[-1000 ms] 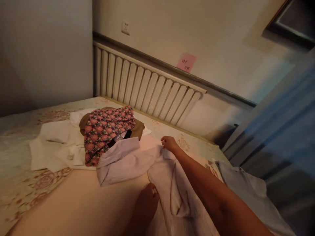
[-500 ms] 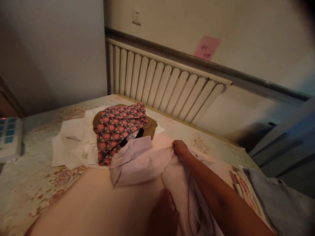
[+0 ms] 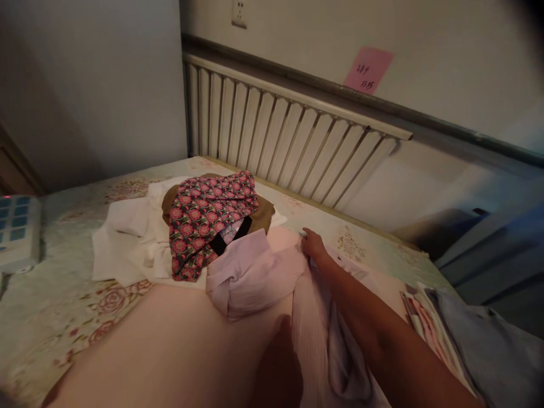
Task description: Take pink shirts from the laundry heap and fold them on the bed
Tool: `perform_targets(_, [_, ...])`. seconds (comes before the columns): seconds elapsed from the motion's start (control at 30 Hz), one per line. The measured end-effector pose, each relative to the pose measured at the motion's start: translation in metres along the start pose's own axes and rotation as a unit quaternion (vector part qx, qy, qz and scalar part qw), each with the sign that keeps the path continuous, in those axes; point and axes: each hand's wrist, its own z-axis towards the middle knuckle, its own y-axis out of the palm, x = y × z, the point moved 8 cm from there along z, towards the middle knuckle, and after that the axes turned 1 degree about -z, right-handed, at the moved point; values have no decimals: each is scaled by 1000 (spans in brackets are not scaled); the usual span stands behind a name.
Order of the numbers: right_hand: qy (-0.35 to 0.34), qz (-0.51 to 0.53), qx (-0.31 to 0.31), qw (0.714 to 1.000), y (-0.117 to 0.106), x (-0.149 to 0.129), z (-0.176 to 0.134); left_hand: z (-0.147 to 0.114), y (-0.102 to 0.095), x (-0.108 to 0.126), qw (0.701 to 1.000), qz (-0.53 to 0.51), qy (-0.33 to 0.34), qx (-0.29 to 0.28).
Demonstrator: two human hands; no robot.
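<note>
A thin, pale lilac garment (image 3: pixel 263 277) lies crumpled over a smooth pale pink surface (image 3: pixel 170 351), with its lower part draped toward me. My right hand (image 3: pixel 313 245) reaches in from the right and pinches the garment's far edge, fingers closed. Low in the middle, my left hand (image 3: pixel 278 362) is in deep shadow against the garment's near left edge; its fingers cannot be made out. Touching the lilac cloth at its far left is a dark floral garment (image 3: pixel 204 212) with pink flowers, lying on a brown one (image 3: pixel 266 212) and white clothes (image 3: pixel 127 226).
A folded stack with a grey garment (image 3: pixel 480 334) lies at the right. At far left sits a white power strip-like box (image 3: pixel 19 232). The flowered bed cover (image 3: pixel 63 306) runs back to a radiator (image 3: pixel 272 136); a grey panel (image 3: pixel 93 85) rises at the left.
The view has tilted down slightly. The lilac garment's folded left end has shifted a little to the right, and my right hand's index finger now sticks out more at the edge.
</note>
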Motion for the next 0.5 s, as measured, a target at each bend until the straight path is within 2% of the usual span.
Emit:
perform_targets(0.1, [-25,25,-8,999,-10,-16,-15,1,2,-2,1000,11,5,0])
perform_targets(0.2, [-76,56,-53,994,-14,-50,-40,4,6,-3,999,35,18,1])
perform_targets(0.3, [-149,88,-130,976,-8,-95,-82,6,7,-1,998,41,40,15])
perform_targets(0.4, [-214,106,-179,954,-3,-135,-133,6,1,4,996,42,67,49])
perform_targets(0.5, [-331,74,-186,922,1,-171,-175,4,-5,12,992,51,101,63])
